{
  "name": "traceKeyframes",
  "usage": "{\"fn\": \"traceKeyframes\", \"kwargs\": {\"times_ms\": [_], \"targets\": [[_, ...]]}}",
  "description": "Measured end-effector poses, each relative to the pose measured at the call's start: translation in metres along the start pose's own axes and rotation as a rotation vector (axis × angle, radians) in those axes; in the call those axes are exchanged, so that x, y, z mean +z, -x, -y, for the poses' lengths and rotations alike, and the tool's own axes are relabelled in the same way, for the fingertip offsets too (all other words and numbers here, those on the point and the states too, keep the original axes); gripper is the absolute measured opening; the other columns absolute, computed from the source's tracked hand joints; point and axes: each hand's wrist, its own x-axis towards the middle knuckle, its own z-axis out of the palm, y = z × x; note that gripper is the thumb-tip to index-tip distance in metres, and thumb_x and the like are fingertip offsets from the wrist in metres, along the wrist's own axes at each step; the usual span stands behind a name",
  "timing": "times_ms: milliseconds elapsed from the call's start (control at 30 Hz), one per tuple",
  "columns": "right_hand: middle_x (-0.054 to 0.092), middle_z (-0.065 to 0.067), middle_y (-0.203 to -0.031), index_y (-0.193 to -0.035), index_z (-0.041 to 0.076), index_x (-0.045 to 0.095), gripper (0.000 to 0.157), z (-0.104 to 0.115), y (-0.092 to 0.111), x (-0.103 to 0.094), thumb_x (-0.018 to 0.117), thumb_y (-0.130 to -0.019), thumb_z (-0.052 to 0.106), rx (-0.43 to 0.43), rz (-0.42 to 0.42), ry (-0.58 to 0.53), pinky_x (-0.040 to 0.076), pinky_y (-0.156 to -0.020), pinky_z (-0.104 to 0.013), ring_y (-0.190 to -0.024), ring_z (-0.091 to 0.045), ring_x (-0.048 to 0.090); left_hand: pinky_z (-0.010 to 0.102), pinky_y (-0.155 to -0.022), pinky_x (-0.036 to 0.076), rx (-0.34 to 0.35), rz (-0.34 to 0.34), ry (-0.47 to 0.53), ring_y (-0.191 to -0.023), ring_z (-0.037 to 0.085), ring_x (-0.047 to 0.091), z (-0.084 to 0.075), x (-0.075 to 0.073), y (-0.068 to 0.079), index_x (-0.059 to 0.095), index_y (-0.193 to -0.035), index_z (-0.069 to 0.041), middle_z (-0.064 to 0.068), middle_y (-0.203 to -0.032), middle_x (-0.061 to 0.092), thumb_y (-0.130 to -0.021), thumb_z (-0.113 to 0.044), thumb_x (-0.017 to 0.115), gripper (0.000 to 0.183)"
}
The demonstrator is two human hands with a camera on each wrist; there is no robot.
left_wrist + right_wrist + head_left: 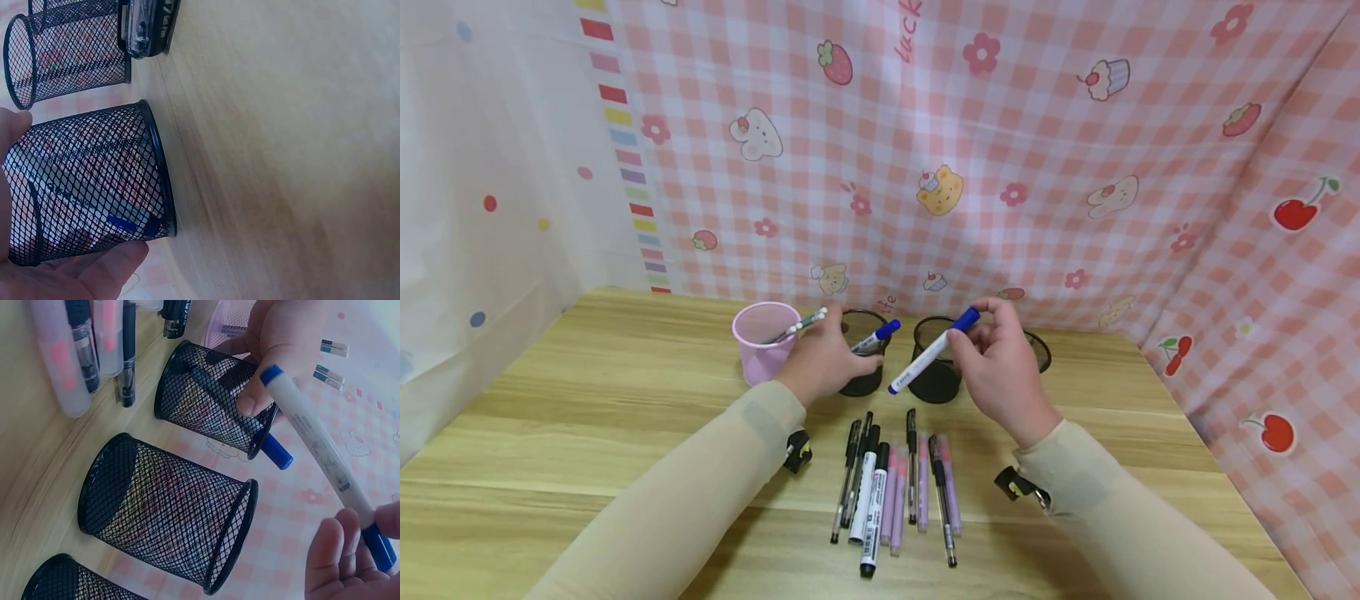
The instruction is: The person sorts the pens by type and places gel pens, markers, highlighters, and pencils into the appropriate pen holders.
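My left hand (pixel 826 360) grips a black mesh pen cup (pixel 94 156), thumb on the near side and fingers round the other. Inside that cup leans a whiteboard marker with its blue cap (pixel 888 329) above the rim. In my right hand (pixel 1003 367), thumb and fingers pinch a second whiteboard marker (pixel 923 360), white with a blue cap, near its capped end. The marker slants in the air, its lower tip toward the left hand's cup. Below and behind the right hand stands another black mesh cup (pixel 169 512), upright on the table.
A pink mesh cup (pixel 760 364) with a few slim pens stands at the left. A third black cup (pixel 1041 354) is partly hidden behind the right hand. Black markers (pixel 871 517), gel pens (pixel 940 492) and pink-purple highlighters (pixel 897 508) lie on the wooden table (pixel 625 400) nearer me.
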Motion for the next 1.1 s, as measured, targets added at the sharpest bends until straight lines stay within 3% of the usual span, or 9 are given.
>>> {"fn": "traceKeyframes", "kwargs": {"times_ms": [200, 433, 733, 1100], "targets": [[0.065, -0.022, -0.085, -0.136, 0.004, 0.041, 0.037, 0.000, -0.005, 0.006, 0.061, -0.105, 0.008, -0.033, -0.075, -0.107, 0.046, -0.053, -0.025, -0.060, -0.016, 0.052, 0.039, -0.077, 0.061, 0.015, -0.016, 0.006, -0.094, 0.031, 0.073, 0.000, 0.001, -0.001, 0.029, -0.158, -0.016, 0.021, -0.148, 0.058, -0.084, -0.051, 0.085, 0.100], [0.065, -0.014, -0.086, -0.135, 0.003, 0.040, 0.037, 0.003, -0.010, 0.015, 0.062, -0.105, 0.004, -0.089, -0.138, -0.174, 0.038, -0.052, -0.024, -0.060, -0.014, 0.045, 0.034, -0.066, 0.057, 0.013, -0.017, 0.017, -0.082, 0.027, 0.069, 0.001, 0.002, -0.002, 0.031, -0.157, -0.016, 0.020, -0.139, 0.061, -0.082, -0.046, 0.087, 0.097], [0.067, -0.027, -0.092, -0.134, 0.005, 0.042, 0.036, 0.002, -0.015, 0.026, 0.063, -0.105, 0.007, -0.102, -0.174, -0.166, 0.042, -0.059, -0.023, -0.067, -0.016, 0.051, 0.035, -0.069, 0.057, 0.029, -0.038, 0.017, -0.084, 0.027, 0.068, 0.002, 0.004, -0.004, 0.034, -0.155, -0.015, 0.017, -0.131, 0.064, -0.081, -0.047, 0.088, 0.096], [0.072, -0.026, -0.099, -0.132, 0.002, 0.046, 0.033, 0.001, -0.018, 0.040, 0.064, -0.105, 0.009, -0.117, -0.171, -0.144, 0.042, -0.060, -0.023, -0.069, -0.015, 0.054, 0.041, -0.084, 0.060, 0.053, -0.054, 0.026, -0.094, 0.028, 0.068, 0.003, 0.004, -0.003, 0.033, -0.158, -0.011, 0.019, -0.137, 0.062, -0.081, -0.047, 0.089, 0.102]]}}
